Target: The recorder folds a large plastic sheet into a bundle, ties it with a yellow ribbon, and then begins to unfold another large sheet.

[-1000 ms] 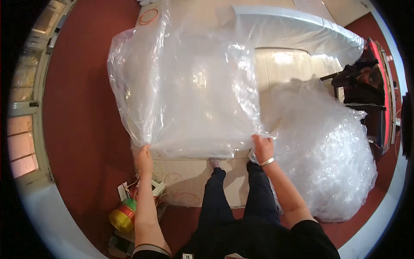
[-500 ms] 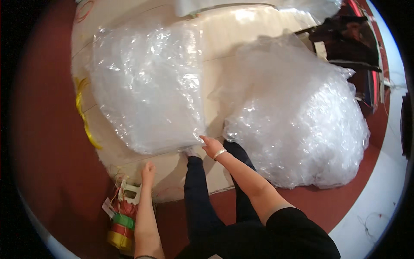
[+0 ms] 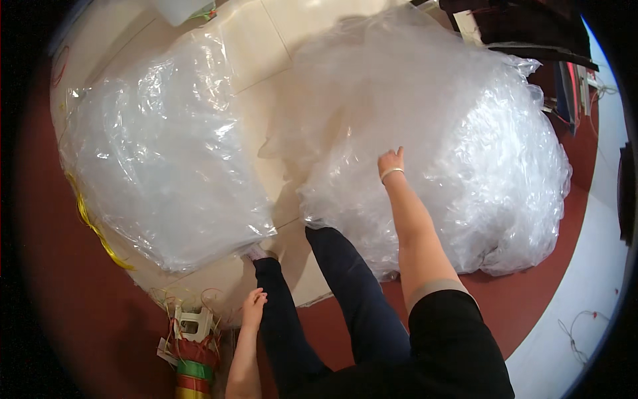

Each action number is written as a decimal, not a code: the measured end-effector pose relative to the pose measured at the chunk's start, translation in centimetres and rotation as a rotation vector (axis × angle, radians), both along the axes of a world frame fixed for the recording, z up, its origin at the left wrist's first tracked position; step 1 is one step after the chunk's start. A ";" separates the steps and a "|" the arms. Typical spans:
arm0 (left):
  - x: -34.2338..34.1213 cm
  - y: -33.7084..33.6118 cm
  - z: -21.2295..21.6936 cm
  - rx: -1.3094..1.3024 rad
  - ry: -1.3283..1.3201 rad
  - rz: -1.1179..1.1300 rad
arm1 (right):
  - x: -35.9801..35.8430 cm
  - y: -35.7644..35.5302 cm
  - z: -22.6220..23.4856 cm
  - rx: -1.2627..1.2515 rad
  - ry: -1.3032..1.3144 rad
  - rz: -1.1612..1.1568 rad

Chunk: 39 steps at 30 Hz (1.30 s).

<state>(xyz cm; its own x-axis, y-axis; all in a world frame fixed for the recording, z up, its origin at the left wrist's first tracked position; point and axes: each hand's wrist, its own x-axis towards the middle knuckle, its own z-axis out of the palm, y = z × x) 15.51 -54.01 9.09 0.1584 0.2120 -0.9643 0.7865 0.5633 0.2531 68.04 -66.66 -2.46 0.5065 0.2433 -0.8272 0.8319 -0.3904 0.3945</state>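
While the left hand (image 3: 253, 307) hangs free, the right hand (image 3: 391, 163) (fingers spread) touches the plastic heap (image 3: 465, 153).

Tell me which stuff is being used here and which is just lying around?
In use:
right hand, reaching into the big heap of clear plastic bags
flat clear plastic bag spread on the floor
left hand, empty

Lying about:
rolls of coloured ribbon
yellow ribbon strand

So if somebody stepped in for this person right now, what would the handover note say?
Left hand: free, hanging low beside the left leg, near the spools of coloured ribbon.
Right hand: reaching out onto the big heap of clear plastic bags; whether it grips one cannot be told.
Done: one flat stack of clear bags lies spread on the pale floor.
Left: the heap on the right is unsorted.
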 end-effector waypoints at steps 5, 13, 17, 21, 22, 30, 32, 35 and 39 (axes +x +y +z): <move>4.4 -0.6 -0.1 0.050 -0.033 -0.060 | -6.7 -12.2 3.2 0.475 0.352 -0.688; 18.6 0.7 6.2 0.126 -0.308 -0.102 | -2.9 -10.8 1.6 0.746 -0.143 -1.526; 20.2 0.5 6.2 0.083 -0.304 -0.044 | 3.8 -6.8 -3.7 0.680 -0.588 -2.072; 17.7 0.2 5.1 0.050 -0.191 -0.090 | 3.9 -4.5 -2.8 1.158 -0.035 -2.114; 18.1 -0.3 4.4 0.027 -0.216 -0.108 | 4.3 -6.2 -2.3 1.114 0.184 -1.766; 29.5 2.1 10.3 0.247 -0.310 0.215 | -17.1 -7.0 23.5 0.808 1.625 -0.717; 32.0 2.3 11.9 -0.013 -0.348 0.353 | -18.4 -5.0 31.8 0.560 2.024 -0.840; 35.1 1.0 13.8 -0.343 -0.462 0.282 | -25.2 -7.4 33.7 0.690 1.971 -0.605; 37.2 -1.3 20.9 -0.174 -0.591 -0.032 | -25.9 -9.1 33.3 0.943 1.779 -0.433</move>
<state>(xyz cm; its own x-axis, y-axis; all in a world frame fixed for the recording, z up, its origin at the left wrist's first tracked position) 52.68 -55.32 30.04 0.6802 0.0458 -0.7316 0.5584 0.6142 0.5576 42.16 -75.80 30.80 -0.4091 0.9081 -0.0897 -0.1886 -0.1804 -0.9653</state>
